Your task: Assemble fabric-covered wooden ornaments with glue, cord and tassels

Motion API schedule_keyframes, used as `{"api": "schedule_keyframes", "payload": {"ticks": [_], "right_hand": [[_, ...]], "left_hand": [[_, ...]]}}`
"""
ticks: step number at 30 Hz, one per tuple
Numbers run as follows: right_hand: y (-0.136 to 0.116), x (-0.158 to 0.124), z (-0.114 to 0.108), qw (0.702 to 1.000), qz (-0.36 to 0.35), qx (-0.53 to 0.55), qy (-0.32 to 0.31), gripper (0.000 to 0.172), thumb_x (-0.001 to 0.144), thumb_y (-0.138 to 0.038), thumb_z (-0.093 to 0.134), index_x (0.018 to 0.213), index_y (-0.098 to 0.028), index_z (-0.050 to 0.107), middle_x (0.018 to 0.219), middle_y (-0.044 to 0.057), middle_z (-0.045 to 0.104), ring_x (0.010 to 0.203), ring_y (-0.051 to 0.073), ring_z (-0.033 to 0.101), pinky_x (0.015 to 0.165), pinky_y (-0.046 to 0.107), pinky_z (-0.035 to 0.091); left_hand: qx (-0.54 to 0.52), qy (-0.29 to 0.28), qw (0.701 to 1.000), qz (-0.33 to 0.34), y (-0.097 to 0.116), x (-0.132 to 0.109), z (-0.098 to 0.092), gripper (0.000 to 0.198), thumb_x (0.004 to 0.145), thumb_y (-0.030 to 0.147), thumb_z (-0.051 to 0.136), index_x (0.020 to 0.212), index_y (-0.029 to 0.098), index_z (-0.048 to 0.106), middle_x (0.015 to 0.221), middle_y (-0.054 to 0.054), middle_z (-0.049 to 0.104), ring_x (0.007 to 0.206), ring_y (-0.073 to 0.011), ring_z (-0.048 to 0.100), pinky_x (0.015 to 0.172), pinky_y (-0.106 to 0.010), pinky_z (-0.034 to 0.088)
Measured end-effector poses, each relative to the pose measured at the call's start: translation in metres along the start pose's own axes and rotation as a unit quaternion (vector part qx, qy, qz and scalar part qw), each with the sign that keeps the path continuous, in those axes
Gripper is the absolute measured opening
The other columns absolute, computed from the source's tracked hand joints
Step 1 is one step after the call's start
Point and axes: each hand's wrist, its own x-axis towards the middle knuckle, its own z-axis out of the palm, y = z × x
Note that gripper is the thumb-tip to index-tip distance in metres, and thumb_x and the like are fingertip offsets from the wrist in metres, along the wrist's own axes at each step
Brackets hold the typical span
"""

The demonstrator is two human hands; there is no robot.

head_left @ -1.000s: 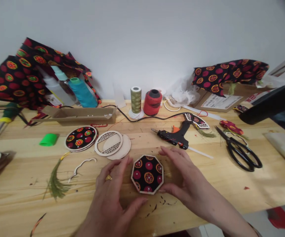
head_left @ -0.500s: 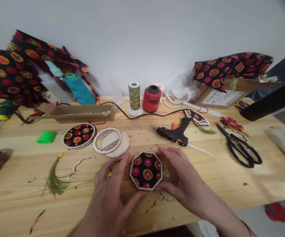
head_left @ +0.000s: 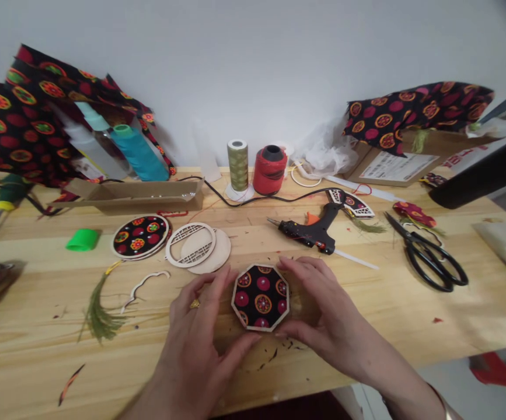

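An octagonal piece covered in black fabric with red and gold circles (head_left: 260, 297) and edged in pale wood lies on the wooden table (head_left: 38, 350) in front of me. My left hand (head_left: 195, 332), with a gold ring on one finger, cups its left side. My right hand (head_left: 320, 309) bears on its right side, fingertips at the edge. Its lower surface is hidden. A fretwork wooden ring (head_left: 190, 245) and a plain wooden disc (head_left: 216, 251) lie just above my left fingers. A round fabric-covered disc (head_left: 139, 236) lies further left.
A black glue gun (head_left: 309, 231) lies beyond my right hand, and black-handled scissors (head_left: 432, 262) lie to the right. Green and red thread spools (head_left: 238, 165) (head_left: 270, 170) stand at the back. Green feather strands (head_left: 98, 312) lie left, and patterned fabric drapes at both back corners.
The whole scene has shifted up and tilted slightly in the view. Both hands stay on the octagonal piece, which sits slightly higher in the frame.
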Motion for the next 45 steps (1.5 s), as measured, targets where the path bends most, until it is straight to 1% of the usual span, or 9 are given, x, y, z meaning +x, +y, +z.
{"api": "schedule_keyframes", "payload": {"ticks": [3, 8, 15, 20, 25, 29, 36, 41, 45], "right_hand": [[-0.0018, 0.0014, 0.0003, 1.000, -0.014, -0.012, 0.009, 0.077, 0.082, -0.027, 0.072, 0.145, -0.027, 0.029, 0.142, 0.008, 0.047, 0.131, 0.026, 0.034, 0.109, 0.048, 0.036], [-0.0041, 0.0034, 0.0000, 0.999, -0.023, -0.031, 0.015, 0.074, 0.082, -0.026, 0.071, 0.144, -0.024, 0.031, 0.138, 0.010, 0.051, 0.126, 0.028, 0.039, 0.106, 0.049, 0.039], [-0.0019, 0.0021, 0.0006, 0.999, -0.021, -0.029, 0.016, 0.068, 0.086, -0.028, 0.067, 0.144, -0.020, 0.032, 0.137, 0.011, 0.051, 0.128, 0.027, 0.038, 0.107, 0.047, 0.039], [-0.0008, -0.0011, 0.0017, 0.999, -0.018, -0.024, 0.024, 0.064, 0.089, -0.024, 0.061, 0.145, -0.024, 0.031, 0.136, 0.010, 0.052, 0.128, 0.028, 0.038, 0.105, 0.051, 0.041], [-0.0016, -0.0007, 0.0014, 1.000, -0.023, -0.007, 0.017, 0.064, 0.088, -0.023, 0.063, 0.145, -0.027, 0.035, 0.132, 0.010, 0.055, 0.128, 0.028, 0.038, 0.104, 0.053, 0.042], [-0.0005, 0.0001, 0.0022, 1.000, -0.025, -0.003, 0.016, 0.062, 0.089, -0.021, 0.062, 0.145, -0.027, 0.036, 0.127, 0.010, 0.058, 0.127, 0.028, 0.039, 0.103, 0.052, 0.043], [0.0001, 0.0015, 0.0036, 1.000, -0.017, -0.014, 0.019, 0.059, 0.088, -0.022, 0.063, 0.142, -0.023, 0.039, 0.124, 0.010, 0.059, 0.126, 0.027, 0.040, 0.103, 0.049, 0.043], [-0.0009, 0.0028, 0.0038, 1.000, -0.010, -0.018, 0.014, 0.059, 0.087, -0.020, 0.063, 0.141, -0.024, 0.039, 0.125, 0.010, 0.059, 0.125, 0.027, 0.040, 0.103, 0.049, 0.044], [0.0007, 0.0006, 0.0017, 0.999, -0.038, -0.025, 0.019, 0.064, 0.086, -0.025, 0.067, 0.143, -0.025, 0.037, 0.129, 0.009, 0.057, 0.127, 0.028, 0.037, 0.104, 0.050, 0.042]], "left_hand": [[0.000, 0.000, 1.000, 0.015, 0.0009, 0.0021, -0.0006, 0.072, 0.083, 0.049, 0.062, 0.143, 0.028, 0.028, 0.127, -0.009, 0.060, 0.119, -0.0300, 0.048, 0.095, -0.047, 0.046], [-0.002, 0.000, 1.000, 0.018, 0.0012, 0.0040, -0.0001, 0.071, 0.086, 0.046, 0.060, 0.145, 0.028, 0.025, 0.126, -0.008, 0.062, 0.118, -0.0294, 0.048, 0.096, -0.047, 0.044], [-0.005, -0.003, 1.000, 0.015, 0.0008, 0.0019, 0.0001, 0.078, 0.082, 0.044, 0.065, 0.146, 0.025, 0.023, 0.126, -0.010, 0.061, 0.119, -0.0305, 0.045, 0.097, -0.049, 0.043], [-0.005, -0.004, 1.000, 0.005, 0.0012, 0.0015, -0.0002, 0.071, 0.085, 0.044, 0.062, 0.144, 0.025, 0.027, 0.131, -0.011, 0.057, 0.121, -0.0296, 0.045, 0.097, -0.048, 0.045], [-0.005, -0.008, 1.000, 0.010, -0.0004, 0.0007, 0.0002, 0.072, 0.086, 0.040, 0.060, 0.147, 0.028, 0.023, 0.129, -0.007, 0.060, 0.122, -0.0293, 0.046, 0.097, -0.048, 0.045], [-0.005, -0.006, 1.000, 0.011, -0.0012, -0.0002, 0.0000, 0.073, 0.086, 0.039, 0.061, 0.147, 0.030, 0.022, 0.129, -0.007, 0.060, 0.121, -0.0292, 0.047, 0.097, -0.047, 0.045], [-0.005, -0.008, 1.000, 0.009, -0.0003, 0.0003, 0.0008, 0.075, 0.086, 0.041, 0.061, 0.148, 0.029, 0.020, 0.127, -0.007, 0.062, 0.121, -0.0298, 0.046, 0.097, -0.049, 0.044], [0.001, -0.010, 1.000, 0.009, 0.0004, 0.0013, 0.0006, 0.077, 0.085, 0.041, 0.063, 0.148, 0.029, 0.020, 0.125, -0.006, 0.063, 0.120, -0.0301, 0.047, 0.097, -0.049, 0.044], [-0.009, -0.011, 1.000, 0.001, 0.0007, 0.0010, 0.0001, 0.075, 0.085, 0.041, 0.062, 0.147, 0.030, 0.021, 0.127, -0.006, 0.062, 0.122, -0.0299, 0.046, 0.099, -0.049, 0.043]]}}
